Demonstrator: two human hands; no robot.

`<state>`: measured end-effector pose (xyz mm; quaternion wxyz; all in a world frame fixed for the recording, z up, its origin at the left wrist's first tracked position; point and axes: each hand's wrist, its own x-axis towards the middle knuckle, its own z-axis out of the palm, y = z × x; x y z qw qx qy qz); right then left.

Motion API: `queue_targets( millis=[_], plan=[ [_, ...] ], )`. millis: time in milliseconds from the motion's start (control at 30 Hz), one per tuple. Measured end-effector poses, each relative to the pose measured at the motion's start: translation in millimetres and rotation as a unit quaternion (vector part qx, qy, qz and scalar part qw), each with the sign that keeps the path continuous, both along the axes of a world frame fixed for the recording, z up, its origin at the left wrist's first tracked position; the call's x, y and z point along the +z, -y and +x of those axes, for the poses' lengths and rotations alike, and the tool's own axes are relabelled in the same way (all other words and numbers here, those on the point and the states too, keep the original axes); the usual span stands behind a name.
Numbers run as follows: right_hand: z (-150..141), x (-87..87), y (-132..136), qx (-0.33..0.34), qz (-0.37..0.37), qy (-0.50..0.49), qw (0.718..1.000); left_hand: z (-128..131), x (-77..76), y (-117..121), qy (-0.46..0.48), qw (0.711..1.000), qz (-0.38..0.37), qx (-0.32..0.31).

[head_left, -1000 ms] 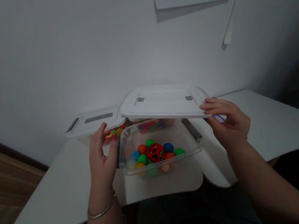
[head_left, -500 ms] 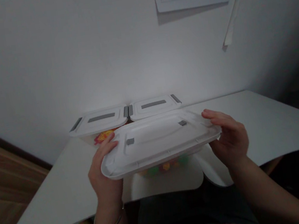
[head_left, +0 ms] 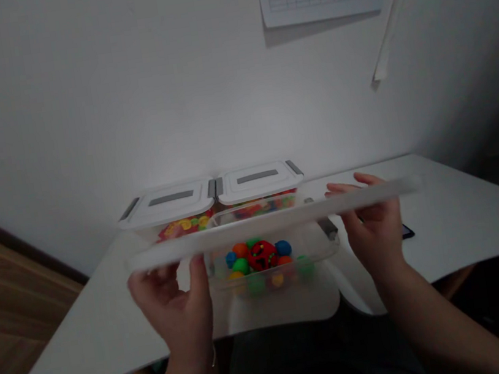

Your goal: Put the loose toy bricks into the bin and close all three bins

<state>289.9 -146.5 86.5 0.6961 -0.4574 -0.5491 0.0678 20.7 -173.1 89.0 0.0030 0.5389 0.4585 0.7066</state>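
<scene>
A white plastic lid (head_left: 264,227), blurred by motion and seen nearly edge-on, is held above an uncovered clear container (head_left: 311,243). My left hand (head_left: 173,303) grips the lid near its left end, thumb and fingers curled at the edge. Close to the lid's right end, my right hand (head_left: 373,225) holds it with some fingers behind and the thumb below. Inside the container lie a red patterned toy (head_left: 263,255) and several small coloured pieces in green, orange, blue and yellow. A grey latch (head_left: 328,228) shows on the container's right side.
Two lidded boxes with colourful contents, a left one (head_left: 168,203) and a right one (head_left: 258,181), stand against the wall. A dark flat object (head_left: 407,231) lies right of my right hand. The white table (head_left: 89,333) has a curved front edge.
The lid has risen and tipped from showing its broad face to nearly edge-on, both hands moving with it. The container's coloured contents have come into view below it.
</scene>
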Motion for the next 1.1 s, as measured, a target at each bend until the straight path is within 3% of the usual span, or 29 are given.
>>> queue_targets(
  millis=[133, 333, 467, 633, 1100],
  plan=[
    [-2, 2.9, -6, 0.013, -0.051, -0.041, 0.998, -2, -4.7, 2, -0.112, 0.993, -0.024, 0.034],
    [7, 3.2, -9, -0.003, -0.205, 0.091, 0.974, -10, -8.4, 0, -0.250, 0.962, -0.096, 0.047],
    [13, 3.6, -10, -0.034, -0.232, 0.166, 0.958, -13, -13.9, 4, -0.269, 0.952, -0.136, 0.060],
    [18, 3.3, -9, -0.002, -0.270, 0.236, 0.933, -20, -15.7, 9, -0.276, 0.945, -0.156, 0.074],
    [21, 6.8, 0, 0.019, -0.311, 0.270, 0.911, -23, -11.6, 13, -0.322, 0.924, -0.174, 0.112]
  ],
)
